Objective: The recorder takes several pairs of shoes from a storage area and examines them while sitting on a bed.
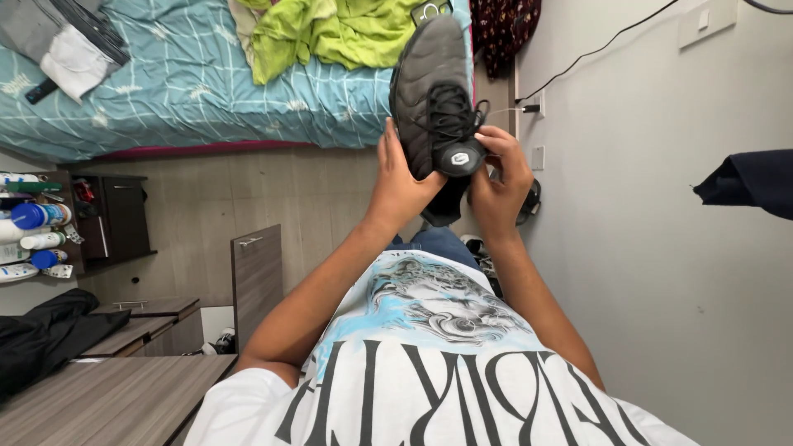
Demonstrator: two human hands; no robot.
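A black sneaker (pixel 431 91) with black laces is held up in front of me, toe pointing away toward the bed. My left hand (pixel 398 177) grips its side and heel from the left. My right hand (pixel 498 177) holds the tongue end, with the fingertips at the laces and the tongue's small white badge. Both forearms rise from my white printed T-shirt (pixel 429 363).
A bed with a teal patterned sheet (pixel 190 83) and a lime-green cloth (pixel 330 33) lies ahead. A dark wooden dresser (pixel 116 396) and an open drawer panel (pixel 256 281) stand at left, with bottles (pixel 37 235) on a shelf. A white wall (pixel 661 248) with a cable is at right.
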